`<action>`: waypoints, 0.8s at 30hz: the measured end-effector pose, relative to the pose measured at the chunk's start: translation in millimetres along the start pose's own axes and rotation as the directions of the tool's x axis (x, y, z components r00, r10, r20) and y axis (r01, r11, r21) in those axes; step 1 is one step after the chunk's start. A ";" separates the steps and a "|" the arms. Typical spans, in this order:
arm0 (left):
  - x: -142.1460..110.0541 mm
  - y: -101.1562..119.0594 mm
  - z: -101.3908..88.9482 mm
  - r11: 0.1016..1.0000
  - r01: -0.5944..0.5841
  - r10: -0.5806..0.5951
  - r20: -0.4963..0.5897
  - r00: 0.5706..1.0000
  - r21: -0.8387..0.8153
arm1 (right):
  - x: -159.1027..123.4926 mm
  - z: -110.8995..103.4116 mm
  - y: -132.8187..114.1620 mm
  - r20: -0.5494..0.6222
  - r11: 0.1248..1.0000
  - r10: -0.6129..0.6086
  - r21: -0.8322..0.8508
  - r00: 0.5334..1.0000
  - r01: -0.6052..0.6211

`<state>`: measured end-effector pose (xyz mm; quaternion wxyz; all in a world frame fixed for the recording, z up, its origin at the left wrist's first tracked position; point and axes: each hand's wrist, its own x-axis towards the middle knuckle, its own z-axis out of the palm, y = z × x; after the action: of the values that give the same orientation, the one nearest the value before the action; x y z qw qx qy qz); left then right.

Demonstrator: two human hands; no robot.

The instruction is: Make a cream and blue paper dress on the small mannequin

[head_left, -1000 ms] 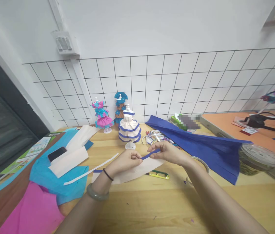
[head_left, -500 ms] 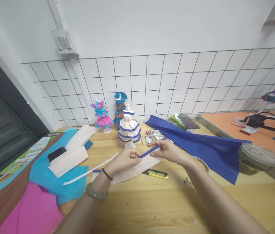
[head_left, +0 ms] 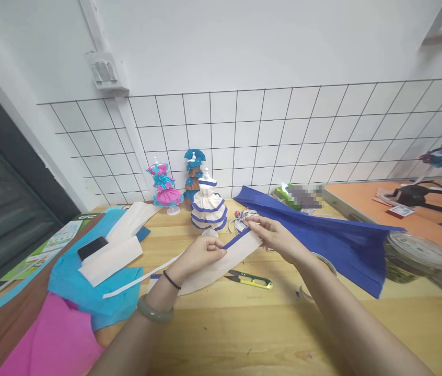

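Observation:
A cream crepe-paper strip with a blue edging stretches slantwise between my hands above the table. My left hand pinches its blue-edged side near the middle. My right hand grips the upper right end between thumb and fingers. Part of the strip lies behind my left wrist. Just below it on the table are yellow-and-green thread snips. Behind my hands stands a small dress form in a tiered cream dress with blue trim.
Two more dressed forms, one pink and blue, one teal and brown, stand near the wall grid. Blue crepe paper and a round clear tub lie right. Left are a phone, turquoise paper and pink paper.
My right hand has moved slightly right and down, lifting the strip's end, so more of its cream side shows. The left hand stays almost in place.

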<state>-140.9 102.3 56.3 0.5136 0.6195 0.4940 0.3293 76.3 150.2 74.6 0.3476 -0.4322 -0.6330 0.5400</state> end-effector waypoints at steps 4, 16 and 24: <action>-0.8 6.1 -1.5 0.996 -0.025 0.017 -0.099 0.995 -0.080 | 7.8 -4.0 7.0 -0.042 0.972 0.099 0.216 0.994 -0.087; -1.2 10.2 -12.3 0.975 -0.126 0.079 -0.244 0.966 -0.183 | 1.9 6.8 21.0 0.233 0.839 0.217 -0.540 0.948 -0.059; -5.6 13.4 -22.8 0.966 -0.178 0.131 -0.235 0.963 -0.190 | -6.4 40.9 32.2 0.245 0.641 0.265 -0.767 0.933 0.019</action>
<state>-159.7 104.3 75.6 0.4906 0.5584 0.4604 0.4853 47.2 130.0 36.0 -0.0161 -0.4818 -0.8181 0.3135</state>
